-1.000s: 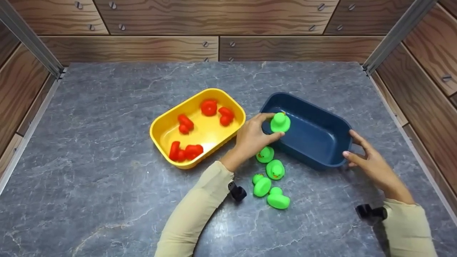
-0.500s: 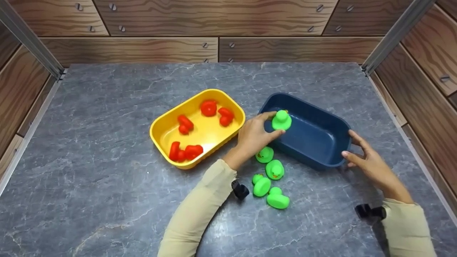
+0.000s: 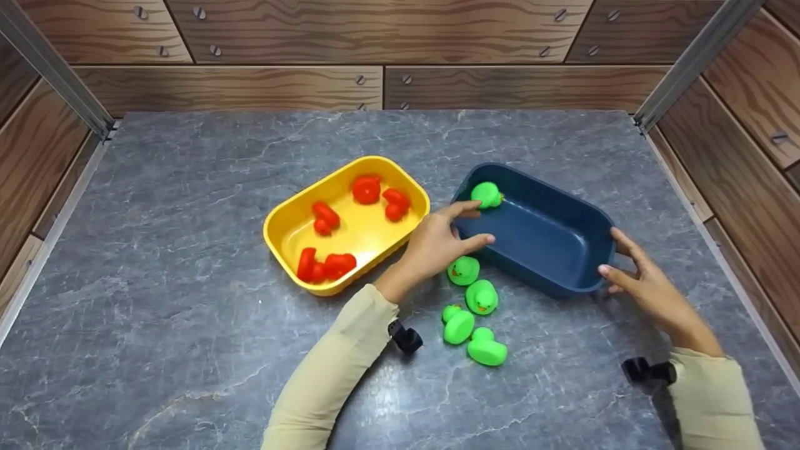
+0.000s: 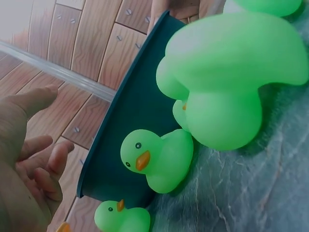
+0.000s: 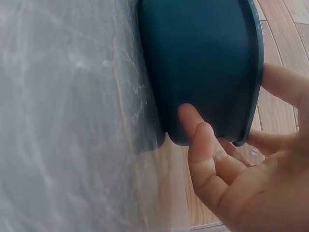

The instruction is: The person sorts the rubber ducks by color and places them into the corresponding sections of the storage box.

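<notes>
Green duck [image 3: 485,194] resting in blue tub [image 3: 540,234] beside spread left hand [image 3: 432,245]

The left hand's fingers are standing wide apart over the tub's near-left rim; whether one is touching the duck, I cannot tell. The duck is resting at the tub's left end. The right hand [image 3: 653,292] is holding the rim's right end. Four more ducks [image 3: 482,297] are lying just nearer. A narrow gap is separating the yellow tub [image 3: 365,234], which is containing red toys [image 3: 366,190]. Beyond both far edges, the surface [image 3: 187,206] is extending.

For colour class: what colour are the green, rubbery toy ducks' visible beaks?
Orange beaks, clearest in the left wrist view.
</notes>
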The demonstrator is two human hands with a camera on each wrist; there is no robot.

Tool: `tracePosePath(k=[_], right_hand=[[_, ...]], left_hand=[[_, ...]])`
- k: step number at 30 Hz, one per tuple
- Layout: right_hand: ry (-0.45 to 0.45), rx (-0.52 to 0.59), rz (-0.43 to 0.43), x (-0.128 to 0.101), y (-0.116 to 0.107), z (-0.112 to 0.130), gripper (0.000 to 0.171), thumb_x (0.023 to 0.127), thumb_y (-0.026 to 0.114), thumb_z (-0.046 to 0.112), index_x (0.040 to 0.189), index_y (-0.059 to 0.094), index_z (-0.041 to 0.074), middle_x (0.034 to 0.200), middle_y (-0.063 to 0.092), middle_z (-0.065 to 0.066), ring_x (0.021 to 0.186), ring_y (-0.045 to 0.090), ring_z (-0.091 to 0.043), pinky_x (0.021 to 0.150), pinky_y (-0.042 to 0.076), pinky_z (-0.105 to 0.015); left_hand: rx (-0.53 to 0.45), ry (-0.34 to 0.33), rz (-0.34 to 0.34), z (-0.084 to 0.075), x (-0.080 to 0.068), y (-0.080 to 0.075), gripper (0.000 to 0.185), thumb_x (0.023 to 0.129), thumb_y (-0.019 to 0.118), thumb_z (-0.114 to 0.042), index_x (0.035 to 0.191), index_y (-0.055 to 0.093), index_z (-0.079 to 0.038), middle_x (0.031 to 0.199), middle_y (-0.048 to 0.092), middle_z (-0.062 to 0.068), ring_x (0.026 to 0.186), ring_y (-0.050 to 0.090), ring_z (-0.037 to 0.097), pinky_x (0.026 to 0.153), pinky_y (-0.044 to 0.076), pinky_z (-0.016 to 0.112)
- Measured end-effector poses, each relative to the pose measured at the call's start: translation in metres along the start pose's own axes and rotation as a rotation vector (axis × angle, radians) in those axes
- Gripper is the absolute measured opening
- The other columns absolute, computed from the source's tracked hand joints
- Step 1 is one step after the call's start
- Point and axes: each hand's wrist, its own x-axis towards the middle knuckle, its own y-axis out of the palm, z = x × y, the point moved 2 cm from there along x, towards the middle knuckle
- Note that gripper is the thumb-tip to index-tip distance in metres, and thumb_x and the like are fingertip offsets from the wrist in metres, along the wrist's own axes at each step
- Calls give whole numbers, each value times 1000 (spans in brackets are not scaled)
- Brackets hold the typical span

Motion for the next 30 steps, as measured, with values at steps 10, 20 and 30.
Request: tracePosePath(k=[10,20,30], right_hand=[[-8,14,-1,0,0,0,73,101,50,15,155,2,8,141,20,-21,79,59,0,69,52,-19],[-6,31,-7,0,0,0,73,100,50,16,156,3,9,141,19,-21,79,60,-1,69,53,-19],[-5,54,-8,1,1,0,73,100,51,15,156,4,9,138,22,-16,75,60,-4,69,53,-18]], left_hand=[[-95,121,12,2,-15,-3,56,82,77,-31,132,57,-14,110,67,9,60,44,7,58,41,16],[-86,122,230,-2,-33,-10,66,81,78,-32,139,50,-16,122,61,11,68,47,8,65,43,18],[-78,199,319,5,-49,-19,63,80,80,-25,135,52,-12,117,64,12,63,46,7,62,41,17]])
